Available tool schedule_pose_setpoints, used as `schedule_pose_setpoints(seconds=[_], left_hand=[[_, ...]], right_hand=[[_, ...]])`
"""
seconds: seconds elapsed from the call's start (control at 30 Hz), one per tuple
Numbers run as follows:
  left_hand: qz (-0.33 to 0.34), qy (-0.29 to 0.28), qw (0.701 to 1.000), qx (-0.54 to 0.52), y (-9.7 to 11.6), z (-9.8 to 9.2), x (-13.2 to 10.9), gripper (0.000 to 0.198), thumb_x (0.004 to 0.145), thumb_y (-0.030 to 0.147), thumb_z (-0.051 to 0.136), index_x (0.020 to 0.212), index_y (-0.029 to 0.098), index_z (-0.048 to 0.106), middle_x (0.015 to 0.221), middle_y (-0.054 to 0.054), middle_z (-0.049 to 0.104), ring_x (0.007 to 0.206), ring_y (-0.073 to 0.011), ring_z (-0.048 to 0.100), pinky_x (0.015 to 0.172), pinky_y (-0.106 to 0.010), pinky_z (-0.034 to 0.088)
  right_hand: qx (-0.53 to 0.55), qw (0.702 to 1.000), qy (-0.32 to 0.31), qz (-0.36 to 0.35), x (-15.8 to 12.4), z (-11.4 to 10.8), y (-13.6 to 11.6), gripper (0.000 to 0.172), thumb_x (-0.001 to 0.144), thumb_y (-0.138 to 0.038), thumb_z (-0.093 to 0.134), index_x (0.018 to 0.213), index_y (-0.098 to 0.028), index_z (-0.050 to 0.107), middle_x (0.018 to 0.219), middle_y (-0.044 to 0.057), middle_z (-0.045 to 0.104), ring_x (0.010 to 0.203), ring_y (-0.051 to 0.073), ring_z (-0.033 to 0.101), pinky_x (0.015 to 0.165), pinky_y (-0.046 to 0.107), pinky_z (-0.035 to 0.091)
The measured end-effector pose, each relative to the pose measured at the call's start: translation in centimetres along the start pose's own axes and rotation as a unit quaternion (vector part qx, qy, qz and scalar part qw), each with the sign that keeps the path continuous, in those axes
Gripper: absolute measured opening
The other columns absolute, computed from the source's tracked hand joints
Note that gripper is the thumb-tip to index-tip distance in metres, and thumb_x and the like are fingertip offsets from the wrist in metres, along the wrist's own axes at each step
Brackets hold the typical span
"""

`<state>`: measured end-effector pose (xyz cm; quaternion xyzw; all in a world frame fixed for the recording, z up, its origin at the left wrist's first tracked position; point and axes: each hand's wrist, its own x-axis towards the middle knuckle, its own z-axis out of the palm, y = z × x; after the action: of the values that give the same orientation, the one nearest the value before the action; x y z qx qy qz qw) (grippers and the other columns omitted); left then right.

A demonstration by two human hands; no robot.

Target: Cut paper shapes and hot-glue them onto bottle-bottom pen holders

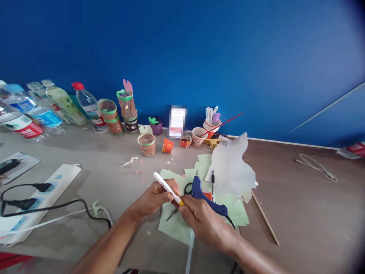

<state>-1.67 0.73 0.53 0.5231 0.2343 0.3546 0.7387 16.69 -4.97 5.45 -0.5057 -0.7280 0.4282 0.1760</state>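
A white marker pen [164, 185] with a yellow end slants between my two hands above the table. My left hand [156, 196] grips its white barrel between thumb and fingers. At the yellow end, the fingers of my right hand [201, 217] are closed around it. Beneath and beyond the hands lie pieces of pale green paper [178, 230]. A blue glue gun [209, 199] rests on the paper just past my right hand, with a black pen [213, 186] beside it. Scissors [188, 187] are partly hidden by my right hand.
Bottles [88, 104] and decorated jars [128, 110] line the blue wall. Paper cups [199, 136], one bundle holding markers, stand at the back. A white sheet [229, 167] lies right of centre, near a wooden stick [265, 217]. A power strip [61, 186] with cables occupies the left.
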Motion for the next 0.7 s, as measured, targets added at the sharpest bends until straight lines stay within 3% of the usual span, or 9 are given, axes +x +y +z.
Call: schedule_pose_setpoints(seconds=[0.3,0.4,0.57,0.7], left_hand=[[0.018,-0.018,1.000,-0.002,-0.1,0.0,0.1,0.033,0.079,0.048,0.067,0.087,0.015,0.068,0.080,-0.003,0.053,0.066,-0.0114,0.051,0.063,-0.026,0.043],[0.019,-0.027,0.999,0.021,0.1,0.1,0.1,0.034,0.077,0.048,0.069,0.092,0.017,0.070,0.095,-0.007,0.054,0.077,-0.0147,0.055,0.071,-0.030,0.046],[0.031,-0.048,0.998,0.010,0.2,0.6,0.2,0.022,0.083,0.039,0.065,0.092,0.019,0.070,0.110,-0.011,0.058,0.107,-0.0240,0.055,0.086,-0.036,0.045],[0.039,-0.045,0.998,-0.015,0.1,1.1,-0.1,0.019,0.085,0.037,0.063,0.092,0.021,0.069,0.110,-0.010,0.063,0.109,-0.0236,0.057,0.084,-0.033,0.044]], right_hand=[[0.131,0.991,-0.031,0.028,0.2,0.1,0.3,0.025,0.097,-0.030,0.036,0.077,-0.019,0.047,0.062,-0.004,0.045,0.056,0.010,0.040,0.054,0.022,0.032],[0.165,0.986,-0.005,0.036,0.3,0.5,0.6,0.024,0.096,-0.026,0.038,0.075,-0.018,0.047,0.068,-0.002,0.051,0.058,0.010,0.043,0.056,0.022,0.034],[0.140,0.989,0.036,0.020,0.3,0.8,0.6,0.021,0.093,-0.029,0.042,0.076,-0.019,0.045,0.066,-0.005,0.039,0.058,0.009,0.034,0.052,0.022,0.029],[0.138,0.990,0.042,0.002,0.4,0.9,0.2,0.023,0.093,-0.031,0.040,0.073,-0.020,0.041,0.065,-0.005,0.036,0.058,0.010,0.032,0.052,0.022,0.028]])
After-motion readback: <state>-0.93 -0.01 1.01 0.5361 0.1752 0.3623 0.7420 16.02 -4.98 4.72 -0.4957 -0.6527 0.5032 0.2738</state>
